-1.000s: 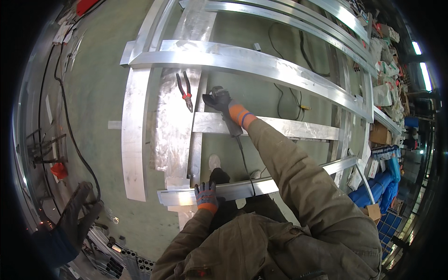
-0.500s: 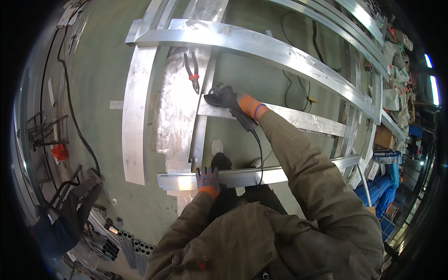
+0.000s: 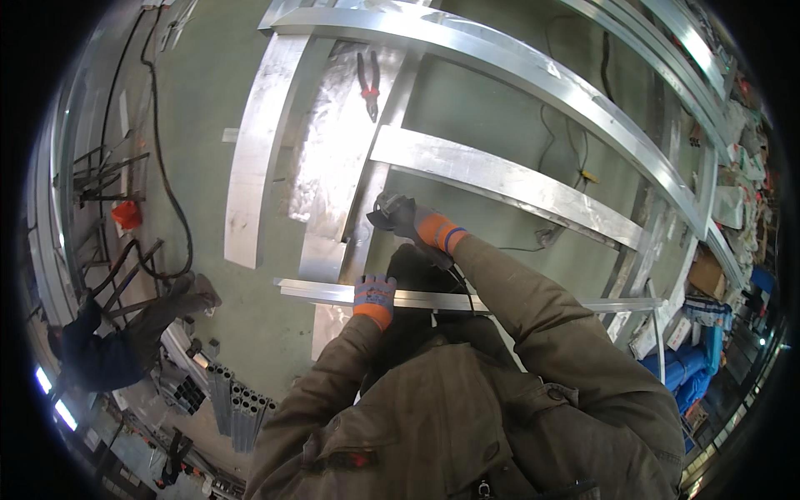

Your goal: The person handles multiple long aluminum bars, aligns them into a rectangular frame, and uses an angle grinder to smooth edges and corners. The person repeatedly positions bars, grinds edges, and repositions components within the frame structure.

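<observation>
My right hand (image 3: 432, 230), in a grey and orange work glove, grips a dark angle grinder (image 3: 392, 213) by its body, the cord trailing toward me. The grinder is over the gap between a short silver cross bar (image 3: 492, 171) and the long silver metal bar (image 3: 329, 292) nearest me. My left hand (image 3: 375, 300), gloved alike, is closed over that near bar toward its left end. Red-handled pliers (image 3: 369, 90) lie open-jawed or closed, too small to tell, on a wide shiny metal plate (image 3: 333, 125) beyond my hands.
A long curved-looking silver beam (image 3: 517, 75) crosses the far side, and another upright beam (image 3: 254, 175) stands at left. Dark cables (image 3: 158, 158) run over the floor. Another person's legs (image 3: 167, 312) are at left, near stacked metal tubes (image 3: 237, 404). Blue wrapped material (image 3: 696, 362) lies at right.
My right hand has drawn the grinder back toward me, off the short cross bar. The near bar looks tilted, showing a narrower face. My left hand stays on it, and the view has shifted.
</observation>
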Motion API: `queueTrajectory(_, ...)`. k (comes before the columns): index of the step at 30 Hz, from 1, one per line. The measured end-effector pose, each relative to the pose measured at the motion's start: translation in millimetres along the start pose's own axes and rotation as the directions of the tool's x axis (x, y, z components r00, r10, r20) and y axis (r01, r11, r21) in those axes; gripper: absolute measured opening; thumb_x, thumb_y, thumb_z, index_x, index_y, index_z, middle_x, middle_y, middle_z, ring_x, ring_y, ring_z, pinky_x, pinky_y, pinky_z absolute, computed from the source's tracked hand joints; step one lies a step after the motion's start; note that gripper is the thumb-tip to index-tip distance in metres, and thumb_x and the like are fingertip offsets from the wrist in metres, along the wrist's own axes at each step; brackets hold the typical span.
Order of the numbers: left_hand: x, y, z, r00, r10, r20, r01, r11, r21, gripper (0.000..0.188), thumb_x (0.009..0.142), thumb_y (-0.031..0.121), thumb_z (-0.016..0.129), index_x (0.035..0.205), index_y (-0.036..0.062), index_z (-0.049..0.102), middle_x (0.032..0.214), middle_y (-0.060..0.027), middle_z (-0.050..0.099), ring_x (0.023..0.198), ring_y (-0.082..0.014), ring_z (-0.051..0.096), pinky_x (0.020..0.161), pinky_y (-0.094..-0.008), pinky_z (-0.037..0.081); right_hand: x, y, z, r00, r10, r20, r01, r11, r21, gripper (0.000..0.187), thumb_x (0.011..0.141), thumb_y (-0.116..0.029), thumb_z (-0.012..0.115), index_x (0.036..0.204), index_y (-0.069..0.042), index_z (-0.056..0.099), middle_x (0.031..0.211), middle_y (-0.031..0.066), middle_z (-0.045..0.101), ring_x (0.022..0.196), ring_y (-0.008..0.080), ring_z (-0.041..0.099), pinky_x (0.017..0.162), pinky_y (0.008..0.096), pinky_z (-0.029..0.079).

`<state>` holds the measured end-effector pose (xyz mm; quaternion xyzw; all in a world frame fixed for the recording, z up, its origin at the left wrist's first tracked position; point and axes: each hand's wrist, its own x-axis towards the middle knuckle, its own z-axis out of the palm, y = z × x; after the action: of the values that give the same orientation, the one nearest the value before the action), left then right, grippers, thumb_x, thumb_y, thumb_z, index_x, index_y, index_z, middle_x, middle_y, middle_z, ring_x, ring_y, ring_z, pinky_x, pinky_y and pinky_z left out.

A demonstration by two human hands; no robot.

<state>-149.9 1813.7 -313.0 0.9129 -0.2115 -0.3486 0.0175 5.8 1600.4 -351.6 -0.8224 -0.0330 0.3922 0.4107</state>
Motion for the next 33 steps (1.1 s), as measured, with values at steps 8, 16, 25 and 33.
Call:
queueTrajectory(8, -62.8, 35.3, -8.1, 0.986, -0.059, -0.159, 0.055, 0.998, -0.03, 0.016, 0.092, 0.018, 0.066, 0.106, 0.0148, 0.073, 0.109, -0.0108, 0.071, 0.109, -0.0317, 0.068, 0.101, -0.0467, 0.048, 10.5, 32.1, 86.7, 0.963, 0.095, 0.251, -0.076, 0.994, -0.083, 0.062, 0.085, -0.046, 0.083, 0.125, 0.001, 0.073, 0.119, 0.0288, 0.077, 0.111, 0.0441, 0.075, 0.096, 0.0484, 0.058)
queueTrajectory(16, -77.3, 63.8, 1.3, 0.957, -0.105, -0.269, 0.091, 0.994, -0.062, 0.015, 0.092, 0.018, 0.066, 0.106, 0.0151, 0.071, 0.107, -0.0101, 0.069, 0.108, -0.0316, 0.067, 0.102, -0.0479, 0.049, -28.9, 19.2, 89.1, 0.982, 0.029, 0.188, -0.007, 0.993, -0.117, 0.066, 0.083, -0.048, 0.084, 0.126, 0.0, 0.073, 0.12, 0.028, 0.077, 0.111, 0.0446, 0.075, 0.096, 0.0486, 0.058)
queueTrajectory(25, -86.3, 71.9, -1.9, 0.915, -0.1, -0.391, 0.108, 0.994, 0.0, 0.016, 0.093, 0.017, 0.065, 0.107, 0.0147, 0.071, 0.109, -0.011, 0.072, 0.112, -0.0317, 0.068, 0.103, -0.0497, 0.049, -55.2, -69.2, 82.4, 0.954, -0.143, 0.263, 0.178, 0.978, -0.112, 0.069, 0.083, -0.053, 0.084, 0.124, 0.001, 0.076, 0.118, 0.0273, 0.078, 0.108, 0.0444, 0.076, 0.096, 0.048, 0.059)
queueTrajectory(33, -94.8, 73.5, 5.3, 0.919, -0.112, -0.378, 0.099, 0.994, -0.056, 0.022, 0.089, 0.015, 0.068, 0.111, 0.0146, 0.073, 0.108, -0.0106, 0.069, 0.112, -0.0319, 0.066, 0.11, -0.0492, 0.046, -93.0, -95.2, 23.7, 0.974, -0.063, 0.216, 0.065, 0.998, 0.0, 0.041, 0.096, -0.037, 0.073, 0.114, -0.001, 0.077, 0.112, 0.024, 0.078, 0.105, 0.041, 0.076, 0.09, 0.0472, 0.059)
